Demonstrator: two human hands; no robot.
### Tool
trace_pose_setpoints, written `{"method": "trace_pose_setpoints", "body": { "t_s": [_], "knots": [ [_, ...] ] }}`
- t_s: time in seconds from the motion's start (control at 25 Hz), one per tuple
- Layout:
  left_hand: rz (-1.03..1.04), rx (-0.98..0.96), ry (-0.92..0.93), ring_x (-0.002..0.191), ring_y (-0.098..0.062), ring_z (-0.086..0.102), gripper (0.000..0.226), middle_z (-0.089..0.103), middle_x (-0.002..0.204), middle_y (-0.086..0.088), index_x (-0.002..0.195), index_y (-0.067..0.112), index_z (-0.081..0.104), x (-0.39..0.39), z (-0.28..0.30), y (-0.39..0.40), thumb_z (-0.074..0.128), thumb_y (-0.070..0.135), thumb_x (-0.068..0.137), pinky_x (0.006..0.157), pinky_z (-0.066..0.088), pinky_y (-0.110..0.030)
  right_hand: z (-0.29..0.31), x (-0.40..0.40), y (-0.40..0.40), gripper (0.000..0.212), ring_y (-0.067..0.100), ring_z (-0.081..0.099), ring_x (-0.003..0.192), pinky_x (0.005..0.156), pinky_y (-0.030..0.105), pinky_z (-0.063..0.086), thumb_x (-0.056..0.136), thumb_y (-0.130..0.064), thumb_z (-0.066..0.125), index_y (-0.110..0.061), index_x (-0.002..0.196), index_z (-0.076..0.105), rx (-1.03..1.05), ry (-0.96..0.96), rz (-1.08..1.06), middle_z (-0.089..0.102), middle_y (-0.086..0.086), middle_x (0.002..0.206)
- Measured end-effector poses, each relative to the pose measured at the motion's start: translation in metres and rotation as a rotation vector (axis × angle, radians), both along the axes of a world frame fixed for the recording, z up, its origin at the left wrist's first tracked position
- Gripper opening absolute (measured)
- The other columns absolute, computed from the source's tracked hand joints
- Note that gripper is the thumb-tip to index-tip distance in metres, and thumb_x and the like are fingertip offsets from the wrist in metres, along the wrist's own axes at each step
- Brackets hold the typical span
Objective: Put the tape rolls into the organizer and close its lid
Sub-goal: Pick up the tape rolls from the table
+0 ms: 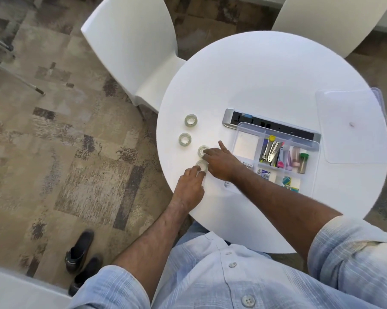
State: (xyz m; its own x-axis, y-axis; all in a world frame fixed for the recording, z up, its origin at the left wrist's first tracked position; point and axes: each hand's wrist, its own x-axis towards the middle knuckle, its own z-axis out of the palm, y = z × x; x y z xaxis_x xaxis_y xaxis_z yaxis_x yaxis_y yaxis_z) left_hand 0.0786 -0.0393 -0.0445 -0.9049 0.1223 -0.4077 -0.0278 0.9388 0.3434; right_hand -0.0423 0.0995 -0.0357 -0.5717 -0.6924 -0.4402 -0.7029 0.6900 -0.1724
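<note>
On the round white worktop (266, 70), four clear tape rolls lie left of the open organizer (275, 157). The left hand (189, 186) touches the nearest roll (202, 165); the right hand (221, 162) fingers the next roll (203, 150). The lid (353, 128) lies apart, right.

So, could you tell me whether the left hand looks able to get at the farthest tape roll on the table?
Probably yes: the farthest tape roll lies in the open on the table, with only another roll between it and the left hand.
</note>
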Motion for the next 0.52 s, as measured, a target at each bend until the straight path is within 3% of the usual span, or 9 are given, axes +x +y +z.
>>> {"method": "trace_pose_setpoints", "body": {
  "t_s": [0.12, 0.24, 0.52],
  "knots": [
    [-0.038, -0.006, -0.006, 0.129, -0.037, 0.05, 0.049, 0.053, 0.149, -0.013, 0.135, 0.012, 0.064, -0.005, -0.003, -0.003, 0.064, 0.017, 0.087, 0.095, 0.054, -0.05, -0.001, -0.003, -0.004, 0.033, 0.025, 0.054, 0.124, 0.117, 0.064, -0.001, 0.092, -0.017, 0.045, -0.019, 0.119, 0.064, 0.06, -0.025, -0.022, 0.061, -0.003, 0.124],
    [-0.087, -0.057, -0.011, 0.131, -0.037, 0.049, 0.041, 0.054, 0.151, -0.008, 0.128, 0.014, 0.071, -0.009, -0.006, -0.004, 0.062, 0.019, 0.088, 0.095, 0.051, -0.049, -0.004, -0.003, -0.004, 0.032, 0.025, 0.052, 0.126, 0.114, 0.068, -0.001, 0.095, -0.021, 0.045, -0.022, 0.118, 0.067, 0.132, 0.003, -0.014, 0.055, -0.007, 0.139],
    [-0.114, -0.172, 0.049, 0.114, -0.034, 0.058, 0.029, 0.06, 0.144, -0.007, 0.11, 0.01, 0.075, -0.005, -0.007, 0.001, 0.058, 0.016, 0.087, 0.086, 0.049, -0.045, 0.003, -0.002, 0.002, 0.029, 0.024, 0.049, 0.124, 0.114, 0.059, 0.016, 0.094, -0.026, 0.047, -0.019, 0.11, 0.07, 0.07, 0.061, -0.066, 0.054, -0.004, 0.136]
  ]
}}
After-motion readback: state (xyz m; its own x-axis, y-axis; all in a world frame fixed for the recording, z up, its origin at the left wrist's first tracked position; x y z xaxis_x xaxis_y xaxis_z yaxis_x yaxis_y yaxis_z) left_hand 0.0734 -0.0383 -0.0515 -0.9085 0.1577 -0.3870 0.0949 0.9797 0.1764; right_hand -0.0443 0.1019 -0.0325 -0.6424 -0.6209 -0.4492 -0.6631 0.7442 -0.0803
